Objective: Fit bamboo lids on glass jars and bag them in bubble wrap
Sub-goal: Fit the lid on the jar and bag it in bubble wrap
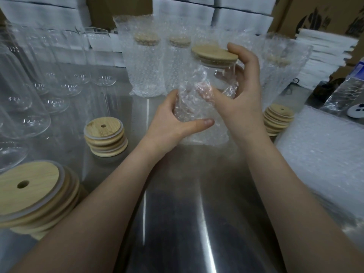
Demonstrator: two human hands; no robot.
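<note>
A glass jar [220, 74] with a bamboo lid [213, 53] on top is held above the steel table, its lower half inside a bubble wrap bag [199, 115]. My left hand [173, 119] grips the bag's left side, thumb across its front. My right hand [243, 89] holds the jar from the right, fingers curled round its upper part and touching the lid's edge. Behind it stand bagged jars [146, 64] with lids on.
Bare glass jars [59, 79] fill the left of the steel table [177, 213]. Stacks of bamboo lids sit at the near left [29, 194], centre left [105, 138] and right [278, 118]. A pile of bubble wrap bags [323, 158] lies at right. Boxes line the back.
</note>
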